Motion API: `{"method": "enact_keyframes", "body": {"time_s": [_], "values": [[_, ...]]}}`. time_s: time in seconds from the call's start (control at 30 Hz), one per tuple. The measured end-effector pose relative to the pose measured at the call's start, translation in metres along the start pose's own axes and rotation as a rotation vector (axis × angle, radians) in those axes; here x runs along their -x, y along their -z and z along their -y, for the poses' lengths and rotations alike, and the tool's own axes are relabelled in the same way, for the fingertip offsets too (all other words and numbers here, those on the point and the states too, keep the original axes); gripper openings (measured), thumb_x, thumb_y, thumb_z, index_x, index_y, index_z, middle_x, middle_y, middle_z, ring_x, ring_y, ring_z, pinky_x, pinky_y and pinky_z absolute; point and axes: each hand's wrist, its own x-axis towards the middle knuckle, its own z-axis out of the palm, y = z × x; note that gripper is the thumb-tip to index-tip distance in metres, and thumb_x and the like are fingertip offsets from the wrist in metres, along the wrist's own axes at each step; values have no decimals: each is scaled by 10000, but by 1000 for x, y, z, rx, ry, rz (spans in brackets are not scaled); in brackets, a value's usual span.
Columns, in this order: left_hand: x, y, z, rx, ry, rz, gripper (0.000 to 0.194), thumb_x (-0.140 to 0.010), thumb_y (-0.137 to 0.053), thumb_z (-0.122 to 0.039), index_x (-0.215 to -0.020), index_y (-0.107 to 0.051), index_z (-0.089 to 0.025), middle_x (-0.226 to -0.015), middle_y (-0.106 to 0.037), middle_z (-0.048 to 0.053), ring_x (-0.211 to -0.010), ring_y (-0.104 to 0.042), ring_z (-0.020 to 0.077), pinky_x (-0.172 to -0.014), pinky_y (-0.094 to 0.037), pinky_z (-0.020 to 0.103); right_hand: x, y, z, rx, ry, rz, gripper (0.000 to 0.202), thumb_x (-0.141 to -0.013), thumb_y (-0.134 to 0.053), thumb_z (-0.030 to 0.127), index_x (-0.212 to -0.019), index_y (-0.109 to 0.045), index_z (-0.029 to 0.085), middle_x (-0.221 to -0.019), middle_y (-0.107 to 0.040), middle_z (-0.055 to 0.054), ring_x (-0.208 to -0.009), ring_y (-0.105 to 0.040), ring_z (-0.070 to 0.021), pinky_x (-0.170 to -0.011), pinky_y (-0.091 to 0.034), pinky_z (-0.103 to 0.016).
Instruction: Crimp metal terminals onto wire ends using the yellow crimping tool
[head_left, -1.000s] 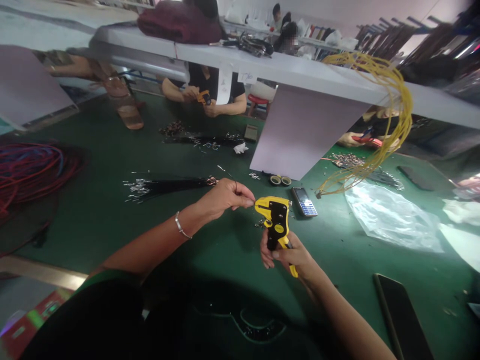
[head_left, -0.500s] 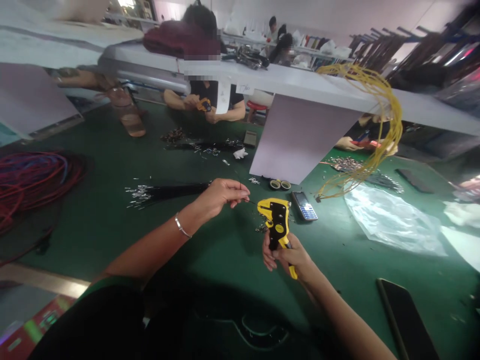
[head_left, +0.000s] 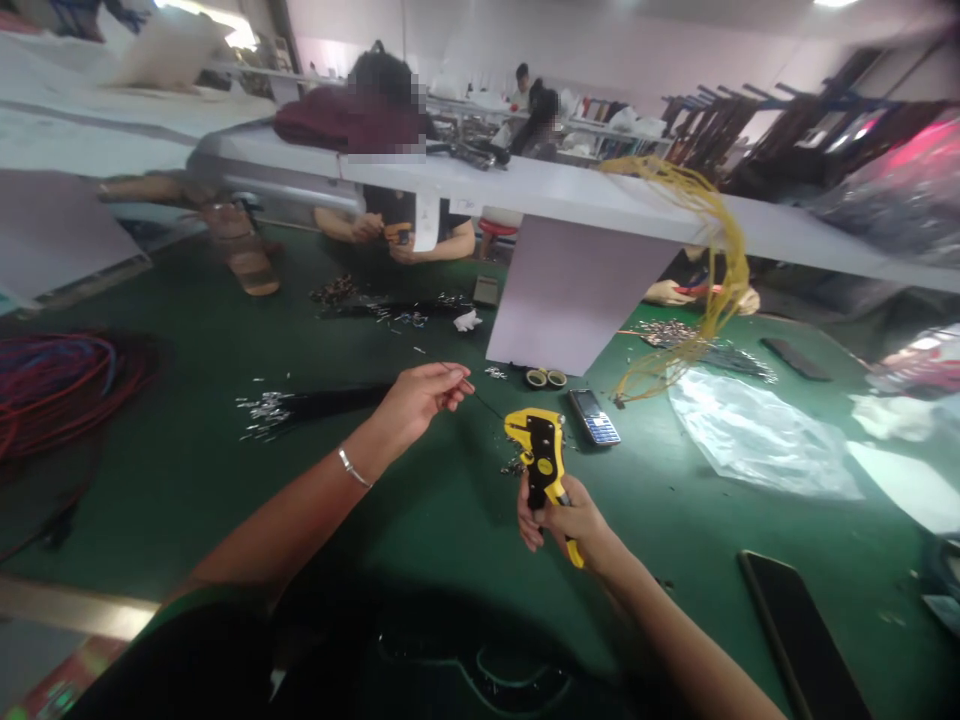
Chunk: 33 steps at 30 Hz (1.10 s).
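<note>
My left hand (head_left: 426, 400) pinches a thin black wire (head_left: 487, 405), whose far end reaches the jaws of a yellow and black wire stripper (head_left: 541, 450). The handles of the stripper are wrapped by my right hand (head_left: 559, 515). Left of my left hand, a bundle of black wires (head_left: 330, 402) with silvery tips lies on the green table (head_left: 420, 540). Small metal pieces (head_left: 513, 467) lie just behind the stripper. Two tape rolls (head_left: 545, 378) and a keypad phone (head_left: 595, 417) rest beyond it.
Coiled red and blue wires (head_left: 67, 385) lie at left, near a bottle (head_left: 251, 262). Yellow wires (head_left: 720, 270) hang from a white shelf (head_left: 570, 190). A plastic bag (head_left: 757, 430) and a large phone (head_left: 806, 635) are at right. Co-workers' hands work across the table.
The whole view has shifted a little. My left hand is slightly farther from the stripper, with more of the black wire showing between them. My right hand still holds the stripper.
</note>
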Motion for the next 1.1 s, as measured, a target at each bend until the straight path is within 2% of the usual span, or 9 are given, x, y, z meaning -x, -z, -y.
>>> {"method": "enact_keyframes", "body": {"time_s": [0.1,0.2,0.47,0.53,0.63,0.77,0.83,0.97,1.1], "values": [[5,-7,-1,82,24,29,235,-781,-687,-223,-986,-669,-109,-887,-714,118,-799,-658,173,-777,-520,310,0,-1,1,-8,-4,18,222,-556,-598,57,-764,-575,132,-559,-588,29,-369,-502,-100,-391,-473,-263],[8,-13,-9,147,26,5,218,-784,-660,-168,-999,-660,-128,-826,-715,104,-863,-670,212,-872,-517,375,-2,-4,7,5,-14,30,208,-540,-590,64,-736,-573,130,-558,-589,32,-367,-509,-96,-380,-482,-249],[21,-27,-35,216,65,76,108,-798,-603,-173,-858,-693,-179,-582,-557,2,-666,-583,151,-934,-491,463,9,-8,22,38,-60,32,186,-508,-566,54,-677,-552,131,-530,-564,45,-367,-508,-83,-364,-473,-208],[26,-27,-35,146,71,98,104,-772,-628,-183,-840,-708,-177,-573,-550,1,-617,-550,140,-901,-505,440,14,-8,23,53,-86,27,193,-498,-550,53,-674,-549,133,-525,-559,49,-364,-506,-80,-361,-470,-202],[33,-24,-29,-16,63,131,122,-731,-677,-228,-826,-725,-169,-645,-612,30,-553,-506,126,-725,-526,334,19,-7,24,88,-114,39,199,-482,-529,61,-667,-545,133,-516,-553,50,-364,-507,-81,-360,-465,-194],[39,-17,-18,-296,70,117,177,-739,-695,-303,-787,-734,-137,-787,-682,91,-574,-506,130,-567,-446,255,24,-6,24,130,-125,54,208,-486,-519,74,-684,-544,134,-520,-540,56,-371,-493,-67,-370,-461,-180],[43,-16,-15,-390,120,125,238,-745,-693,-352,-803,-738,-126,-724,-666,79,-541,-471,115,-521,-404,238,25,-6,24,138,-134,68,222,-486,-514,74,-697,-544,137,-530,-536,60,-375,-485,-59,-378,-464,-175],[53,-20,-9,-485,293,152,347,-724,-685,-454,-837,-736,-131,-465,-464,-21,-435,-326,76,-415,-231,198,28,-7,25,143,-147,98,236,-480,-503,74,-703,-539,140,-529,-525,65,-374,-483,-54,-379,-452,-159],[63,-25,-2,-531,317,136,346,-682,-700,-459,-825,-728,-145,-666,-641,41,-447,-303,58,-419,-191,203,30,-10,26,166,-166,99,234,-485,-514,85,-711,-542,140,-541,-530,60,-380,-479,-54,-382,-451,-162]]}}
